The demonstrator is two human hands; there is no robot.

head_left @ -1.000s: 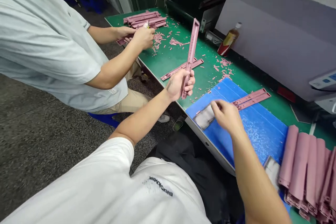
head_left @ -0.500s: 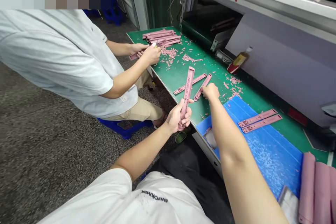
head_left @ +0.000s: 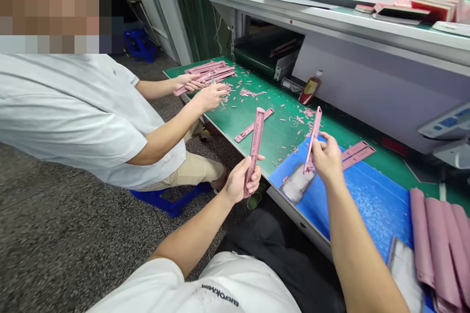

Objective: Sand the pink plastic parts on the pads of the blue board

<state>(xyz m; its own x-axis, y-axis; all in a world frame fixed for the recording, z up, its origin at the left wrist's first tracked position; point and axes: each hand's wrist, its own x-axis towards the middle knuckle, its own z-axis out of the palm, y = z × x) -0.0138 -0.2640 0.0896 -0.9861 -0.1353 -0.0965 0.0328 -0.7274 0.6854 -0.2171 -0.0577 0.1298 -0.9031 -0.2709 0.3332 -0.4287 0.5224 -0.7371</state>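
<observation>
In my left hand is a long pink plastic strip, held near its lower end and tilted upward beyond the table's front edge. My right hand pinches a second, narrower pink plastic strip, lifted above the near corner of the blue mat. One more pink piece lies on the green table between the two hands and the co-worker. Two pink pieces rest side by side on the mat, partly hidden behind my right hand.
At left, a co-worker's hands hold a pink piece beside a pile of them. Pink scraps litter the green table. A bottle stands at the back. Large curved pink parts lie at the right, near grey cloths.
My right hand has picked up a pink strip from the table and carried it right, over the mat. My left hand still holds its strip. The view has shifted upward.
</observation>
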